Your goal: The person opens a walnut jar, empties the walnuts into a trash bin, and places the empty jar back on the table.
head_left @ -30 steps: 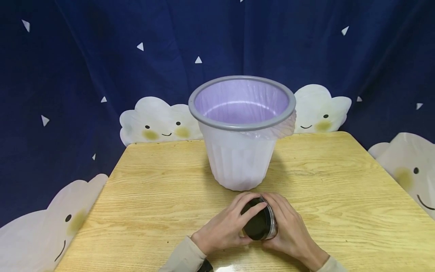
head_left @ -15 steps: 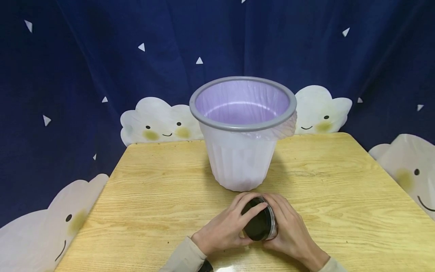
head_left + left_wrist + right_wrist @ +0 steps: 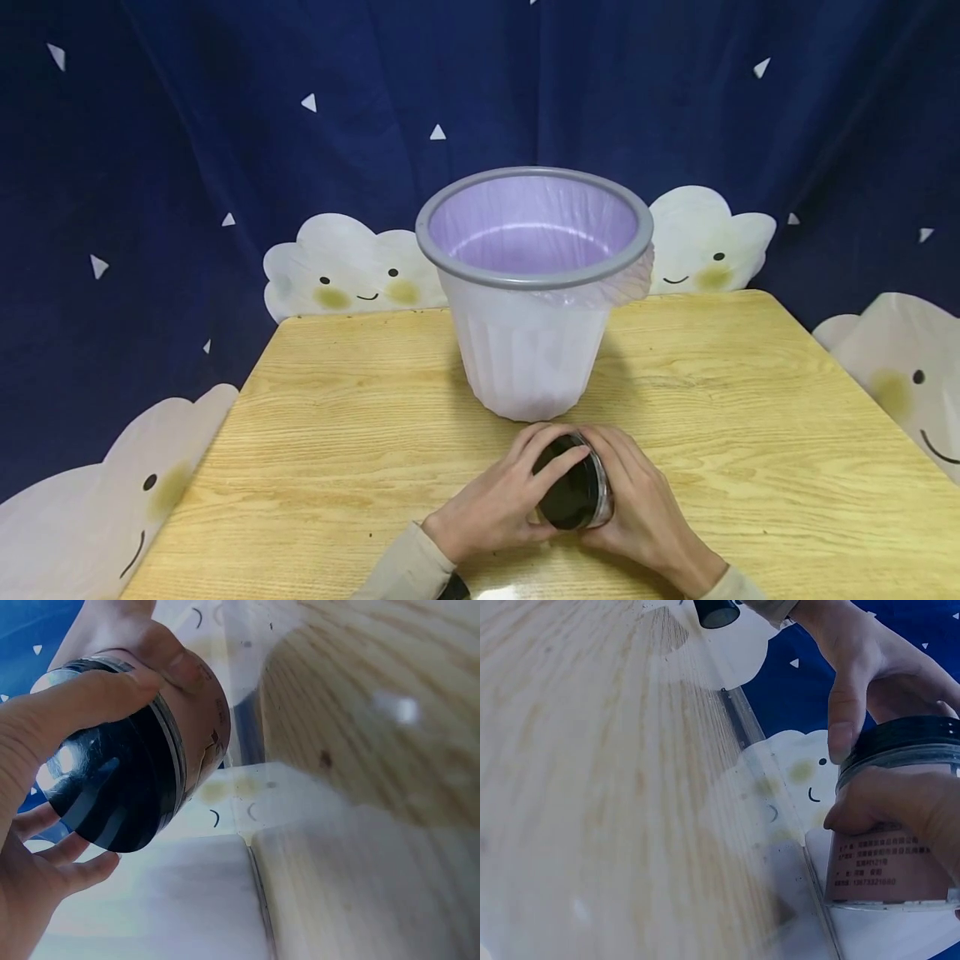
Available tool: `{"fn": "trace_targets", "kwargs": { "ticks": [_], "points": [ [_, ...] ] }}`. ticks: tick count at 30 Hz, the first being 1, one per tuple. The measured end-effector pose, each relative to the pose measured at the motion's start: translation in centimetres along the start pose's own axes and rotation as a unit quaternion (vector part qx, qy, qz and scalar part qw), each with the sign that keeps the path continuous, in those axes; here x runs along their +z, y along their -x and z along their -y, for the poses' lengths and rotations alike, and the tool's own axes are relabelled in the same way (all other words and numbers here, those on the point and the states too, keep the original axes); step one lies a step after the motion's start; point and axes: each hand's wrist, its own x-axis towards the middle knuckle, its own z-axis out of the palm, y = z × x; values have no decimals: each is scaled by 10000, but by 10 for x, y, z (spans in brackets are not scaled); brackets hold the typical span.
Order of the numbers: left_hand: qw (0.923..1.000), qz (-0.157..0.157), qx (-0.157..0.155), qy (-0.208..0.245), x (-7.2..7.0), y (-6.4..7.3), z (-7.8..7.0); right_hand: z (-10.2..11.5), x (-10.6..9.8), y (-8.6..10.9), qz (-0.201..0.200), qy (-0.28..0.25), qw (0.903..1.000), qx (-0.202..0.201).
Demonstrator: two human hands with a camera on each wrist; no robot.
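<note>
A round jar with a black lid is held tilted between both hands near the table's front, its lid facing left. My left hand grips the lid, thumb and fingers spread around its edge. My right hand grips the jar's body from the right. In the left wrist view a pinkish label wraps the body behind the dark, glossy lid. Printed lines show on the clear-walled jar in the right wrist view, beneath the right thumb. The jar's base is hidden in the head view.
Just beyond the hands stands a white ribbed bin with a grey rim, a purple inside and a clear liner hanging over its right side. The wooden table ends before a dark blue curtain with white clouds.
</note>
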Motion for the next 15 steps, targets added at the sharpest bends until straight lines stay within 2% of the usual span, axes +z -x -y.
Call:
{"fn": "trace_targets", "kwargs": {
  "ticks": [9,15],
  "points": [
    [9999,-38,11,-102,0,0,-1,0,0,1,-18,46,10000,9],
    [9997,-139,157,-149,2,0,0,2,0,-1,16,10,10000,24]
  ]
}}
